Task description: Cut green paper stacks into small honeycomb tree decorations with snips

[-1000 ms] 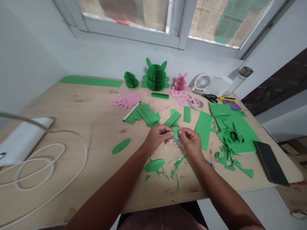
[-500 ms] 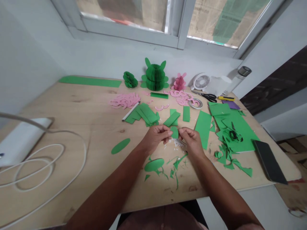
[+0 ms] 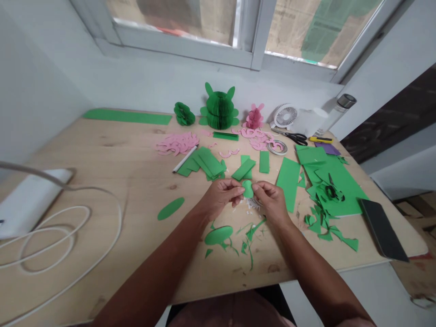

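Note:
Between my hands, just above the table, is a small rounded green paper piece [image 3: 247, 189]. My left hand [image 3: 224, 192] pinches its left edge with thumb and fingers. On the opposite edge, my right hand [image 3: 270, 199] grips it the same way. White paper bits [image 3: 252, 205] lie below, close to my right hand. A green paper oval [image 3: 219, 235] and thin green offcuts [image 3: 251, 236] are nearer to me, between my forearms. Another green oval [image 3: 170, 208] rests left of my left hand. Green paper strips [image 3: 207, 162] are stacked beyond my hands.
Folded-paper figures, one large green [image 3: 220, 110] and one pink [image 3: 254, 116], stand by the wall. Small scissors [image 3: 334, 193] lie on green sheets at the right; black-handled scissors [image 3: 298, 137] lie farther back. A phone-like dark slab [image 3: 383, 229] sits at the right edge. A white cable [image 3: 116, 236] loops at left.
The green piece between my fingers now shows pinched-in sides, where it looked a plain oval before. My hands have hardly moved.

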`<state>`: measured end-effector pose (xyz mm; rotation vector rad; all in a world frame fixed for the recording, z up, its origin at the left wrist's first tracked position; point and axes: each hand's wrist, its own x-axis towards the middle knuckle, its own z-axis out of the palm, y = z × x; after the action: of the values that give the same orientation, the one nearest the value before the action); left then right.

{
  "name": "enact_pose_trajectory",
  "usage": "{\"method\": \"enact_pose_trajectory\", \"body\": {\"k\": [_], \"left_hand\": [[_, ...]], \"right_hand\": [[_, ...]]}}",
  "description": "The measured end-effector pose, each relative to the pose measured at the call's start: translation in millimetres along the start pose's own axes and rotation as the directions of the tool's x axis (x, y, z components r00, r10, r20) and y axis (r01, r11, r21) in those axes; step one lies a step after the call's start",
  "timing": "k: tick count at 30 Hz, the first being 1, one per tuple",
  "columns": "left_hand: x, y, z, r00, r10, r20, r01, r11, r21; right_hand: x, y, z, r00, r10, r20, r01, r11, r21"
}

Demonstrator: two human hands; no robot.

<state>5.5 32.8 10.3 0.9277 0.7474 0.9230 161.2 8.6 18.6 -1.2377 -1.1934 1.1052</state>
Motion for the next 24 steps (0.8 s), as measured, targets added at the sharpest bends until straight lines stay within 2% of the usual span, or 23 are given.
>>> {"method": "enact_pose_trajectory", "body": {"k": [9,17,24], "left_hand": [[1.5,-2.8,-1.0,1.000,0.013,-0.026,-0.012,1.000,0.028],[0.6,-1.6,2.3,0.999,0.023,-0.046,-0.022,1.000,0.011],[2.9,-7.3,2.2,0.995,0.073,-0.067,-0.069,0.995,0.071]], "right_hand": [[-0.7,16.2,-2.6,0.993,-0.104,-0.062,0.096,0.987,-0.126],[-4.3,8.7,1.1,0.971,-0.228,-0.073,0.204,0.947,-0.247],[-6.4,4.7,3.4,0.947,-0.317,-0.052,0.281,0.897,-0.340]]}}
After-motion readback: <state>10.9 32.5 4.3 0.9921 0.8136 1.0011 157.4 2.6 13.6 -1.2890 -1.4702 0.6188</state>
